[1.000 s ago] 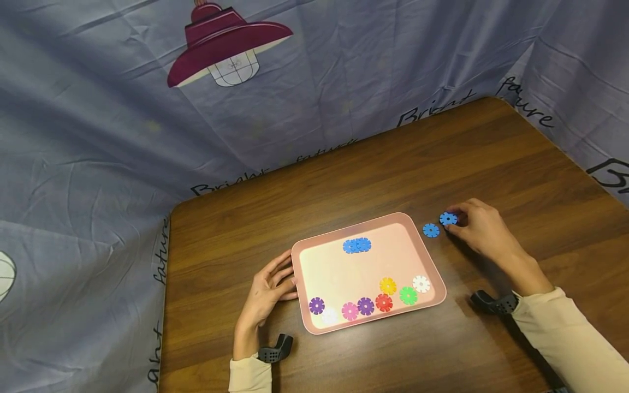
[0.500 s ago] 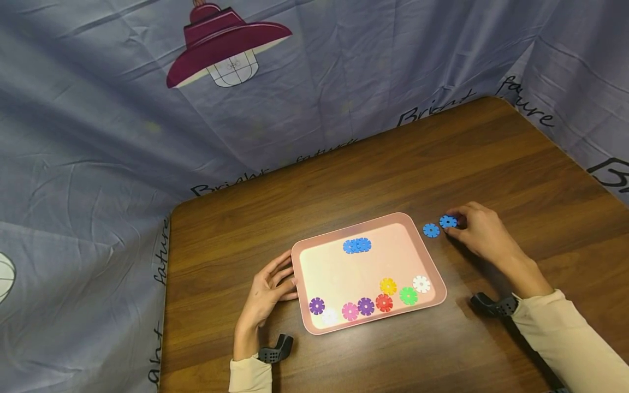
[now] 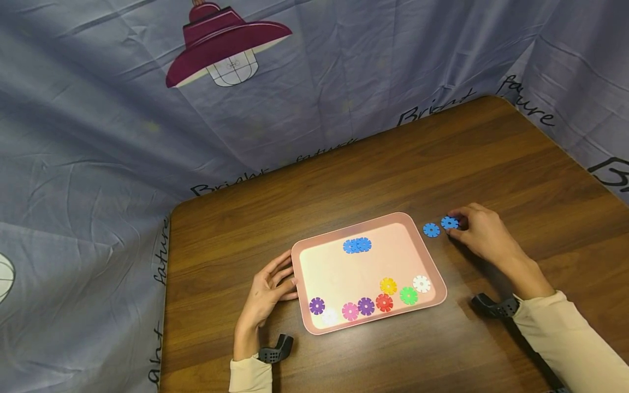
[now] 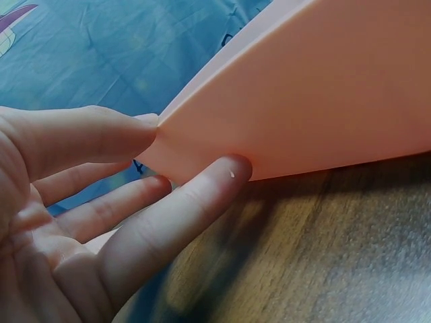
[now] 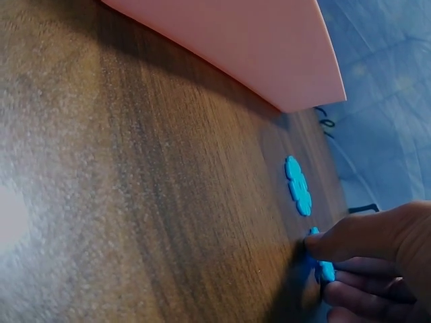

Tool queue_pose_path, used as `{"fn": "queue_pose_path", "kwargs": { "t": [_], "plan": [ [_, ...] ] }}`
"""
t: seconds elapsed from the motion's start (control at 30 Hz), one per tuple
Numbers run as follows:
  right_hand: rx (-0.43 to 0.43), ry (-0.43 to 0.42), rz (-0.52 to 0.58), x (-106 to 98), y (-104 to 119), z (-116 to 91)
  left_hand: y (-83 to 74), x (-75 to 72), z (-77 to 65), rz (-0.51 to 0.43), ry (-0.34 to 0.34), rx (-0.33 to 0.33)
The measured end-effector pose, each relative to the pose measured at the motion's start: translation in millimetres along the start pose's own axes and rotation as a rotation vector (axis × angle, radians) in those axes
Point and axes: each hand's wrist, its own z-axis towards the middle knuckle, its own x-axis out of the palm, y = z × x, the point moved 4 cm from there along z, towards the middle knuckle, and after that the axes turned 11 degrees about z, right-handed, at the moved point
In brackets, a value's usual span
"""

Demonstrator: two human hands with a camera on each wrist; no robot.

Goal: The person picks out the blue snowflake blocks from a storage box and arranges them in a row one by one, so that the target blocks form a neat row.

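My left hand (image 3: 265, 288) touches the left side of a pink tray (image 3: 306, 322). In the left wrist view its thumb and fingertips rest against the tray's outer wall. My right hand (image 3: 484, 232) pinches a blue notched plastic disc (image 3: 449, 222) by its edge, just above or on the table right of the tray; which one I cannot tell. A second blue disc (image 3: 431, 230) lies flat between that one and the tray. In the right wrist view the thumb (image 5: 343, 239) covers part of the pinched disc.
Inside the tray, several overlapping blue discs (image 3: 356, 245) lie near the far wall. Along the near side are purple (image 3: 316, 305), pink (image 3: 350, 311), red (image 3: 384, 302), yellow (image 3: 388, 286), green (image 3: 408, 296) and white discs (image 3: 421, 284). A printed curtain (image 3: 314, 82) stands behind the wooden table (image 3: 231, 245).
My right hand has come slightly nearer with the pinched blue disc, then shifted a touch to the right. The left hand and the tray have stayed put.
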Motion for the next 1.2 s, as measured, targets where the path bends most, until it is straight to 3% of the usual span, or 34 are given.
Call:
{"fn": "queue_pose_path", "kwargs": {
  "t": [0.83, 1.2],
  "plan": [
    [0.023, -0.009, -0.006, -3.0, 9.3, 1.0, 0.1, -0.6, 0.1, -0.004, 0.008, 0.009],
    [-0.009, -0.070, 0.056, -2.6, 46.6, 8.7, 0.9, -1.9, 0.3, 0.000, 0.012, 0.020]
  ]
}}
